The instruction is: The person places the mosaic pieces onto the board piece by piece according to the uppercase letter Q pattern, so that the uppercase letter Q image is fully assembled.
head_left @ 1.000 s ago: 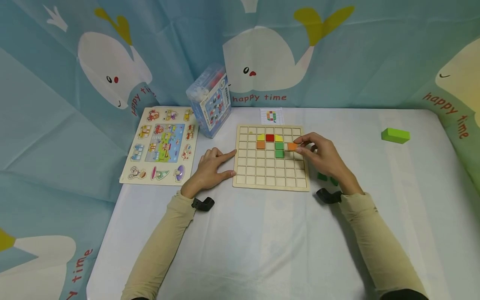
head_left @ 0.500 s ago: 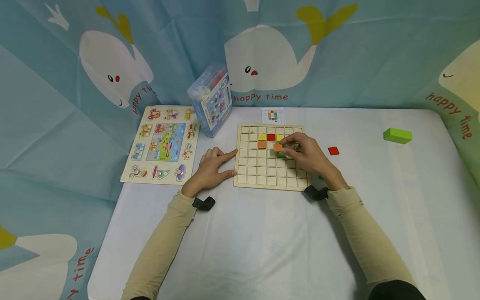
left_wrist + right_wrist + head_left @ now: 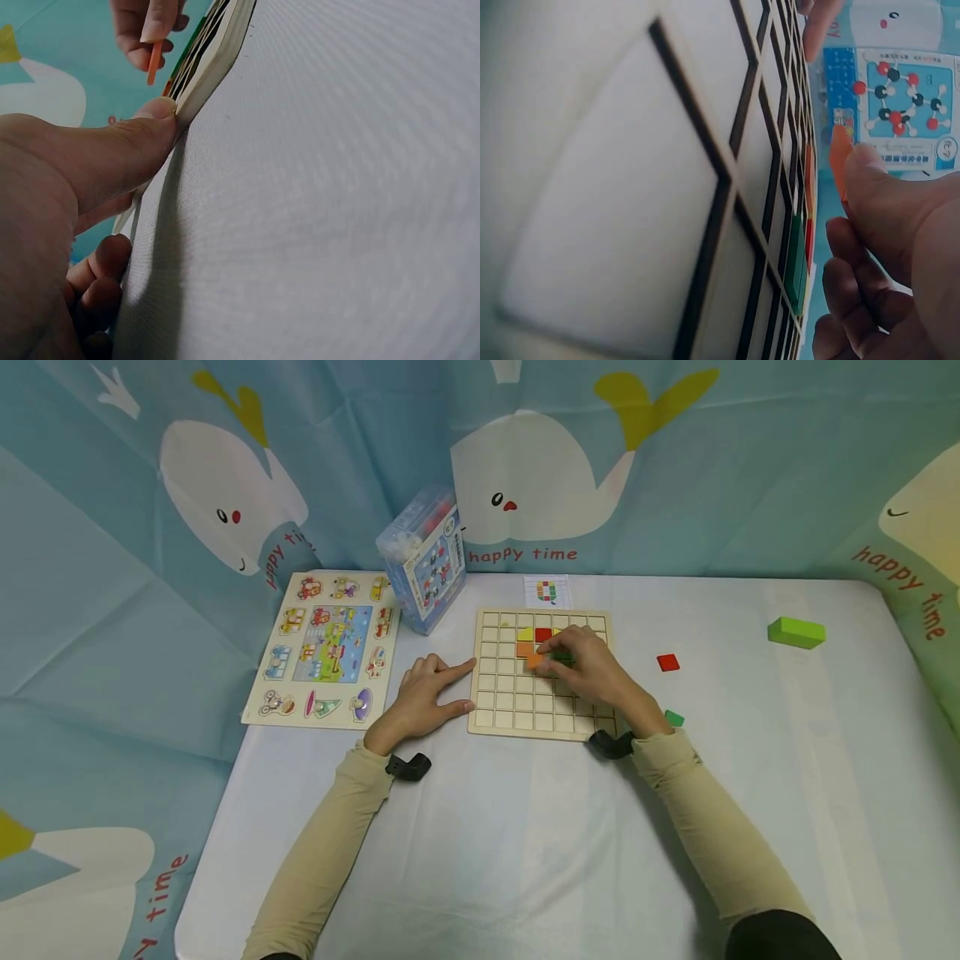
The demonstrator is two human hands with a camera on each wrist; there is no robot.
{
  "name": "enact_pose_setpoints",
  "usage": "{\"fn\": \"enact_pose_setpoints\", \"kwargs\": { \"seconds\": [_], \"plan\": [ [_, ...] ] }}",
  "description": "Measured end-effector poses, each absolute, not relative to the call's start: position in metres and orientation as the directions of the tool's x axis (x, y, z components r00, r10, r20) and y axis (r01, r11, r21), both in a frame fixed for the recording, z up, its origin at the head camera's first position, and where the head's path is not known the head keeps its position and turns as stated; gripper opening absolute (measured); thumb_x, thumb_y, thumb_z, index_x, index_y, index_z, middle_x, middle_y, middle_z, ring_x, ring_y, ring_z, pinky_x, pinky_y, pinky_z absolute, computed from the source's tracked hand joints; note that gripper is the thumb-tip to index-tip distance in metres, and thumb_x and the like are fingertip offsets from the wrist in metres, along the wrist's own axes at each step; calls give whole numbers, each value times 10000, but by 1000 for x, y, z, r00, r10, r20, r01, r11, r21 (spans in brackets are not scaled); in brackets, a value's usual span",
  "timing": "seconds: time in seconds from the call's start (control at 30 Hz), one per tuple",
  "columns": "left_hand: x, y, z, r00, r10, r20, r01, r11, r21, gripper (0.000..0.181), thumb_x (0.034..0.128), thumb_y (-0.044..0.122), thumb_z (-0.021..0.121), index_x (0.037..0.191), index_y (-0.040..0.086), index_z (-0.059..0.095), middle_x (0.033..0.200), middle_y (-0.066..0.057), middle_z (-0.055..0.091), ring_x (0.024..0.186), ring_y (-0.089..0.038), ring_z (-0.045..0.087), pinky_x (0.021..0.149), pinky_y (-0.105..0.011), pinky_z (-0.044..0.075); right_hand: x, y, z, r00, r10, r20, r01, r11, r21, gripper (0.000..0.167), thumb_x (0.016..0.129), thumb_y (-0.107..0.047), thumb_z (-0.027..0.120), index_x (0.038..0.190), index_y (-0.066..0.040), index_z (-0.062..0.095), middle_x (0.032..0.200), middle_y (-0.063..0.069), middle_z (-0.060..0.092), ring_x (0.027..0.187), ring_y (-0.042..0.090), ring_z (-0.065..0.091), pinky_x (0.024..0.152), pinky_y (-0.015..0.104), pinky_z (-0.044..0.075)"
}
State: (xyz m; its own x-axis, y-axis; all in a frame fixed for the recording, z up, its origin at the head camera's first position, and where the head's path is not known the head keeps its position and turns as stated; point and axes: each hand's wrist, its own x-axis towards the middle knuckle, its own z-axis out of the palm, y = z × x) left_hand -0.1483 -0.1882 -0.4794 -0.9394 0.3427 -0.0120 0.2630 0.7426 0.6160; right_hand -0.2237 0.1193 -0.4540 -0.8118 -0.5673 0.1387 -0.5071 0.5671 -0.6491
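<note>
A wooden grid board point(image 3: 504, 722) lies on the white table with yellow, red point(image 3: 542, 635), orange and green tiles in its upper cells. My right hand point(image 3: 588, 670) pinches an orange tile point(image 3: 534, 661) over the board, just below the seated orange one; the right wrist view shows that held tile point(image 3: 841, 161) clear of the grid. Part of the green and yellow tiles is hidden by this hand. My left hand point(image 3: 423, 697) touches the board's left edge with spread thumb and forefinger; in the left wrist view its thumb point(image 3: 124, 150) presses on the rim.
A small pattern card point(image 3: 547, 592) lies behind the board. To the left are a picture puzzle point(image 3: 258, 693) and an upright clear box point(image 3: 427, 564). On the right lie a red tile point(image 3: 668, 662), a green piece point(image 3: 673, 718) and a lime block point(image 3: 797, 632).
My right hand has carried the orange tile leftward and slightly down from the board's right side. The loose red tile on the right has come into view. My left hand stays at the board's edge.
</note>
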Motion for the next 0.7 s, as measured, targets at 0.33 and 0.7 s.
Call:
{"fn": "enact_pose_setpoints", "kwargs": {
  "seconds": [0.33, 0.7],
  "plan": [
    [-149, -188, -481, -940, 341, -6, 267, 746, 610, 712, 975, 372, 775, 1607, 201, 495, 1060, -80, 455, 946, -236, 348, 869, -400, 264, -222, 110, -449, -809, -582, 82, -506, 618, -602, 278, 991, -156, 769, 1186, 39, 735, 1172, 215, 698, 1166, 401, 563, 1046, 543, 430],
    [-149, -188, -481, -941, 338, -8, 260, 738, 622, 711, 972, 356, 782, 1605, 201, 497, 1060, -79, 453, 944, -236, 340, 873, -400, 254, -221, 103, -449, -801, -593, 80, -538, 656, -530, 236, 998, -153, 759, 1158, 19, 741, 1140, 198, 691, 1047, 356, 525, 952, 505, 446]
  ]
}}
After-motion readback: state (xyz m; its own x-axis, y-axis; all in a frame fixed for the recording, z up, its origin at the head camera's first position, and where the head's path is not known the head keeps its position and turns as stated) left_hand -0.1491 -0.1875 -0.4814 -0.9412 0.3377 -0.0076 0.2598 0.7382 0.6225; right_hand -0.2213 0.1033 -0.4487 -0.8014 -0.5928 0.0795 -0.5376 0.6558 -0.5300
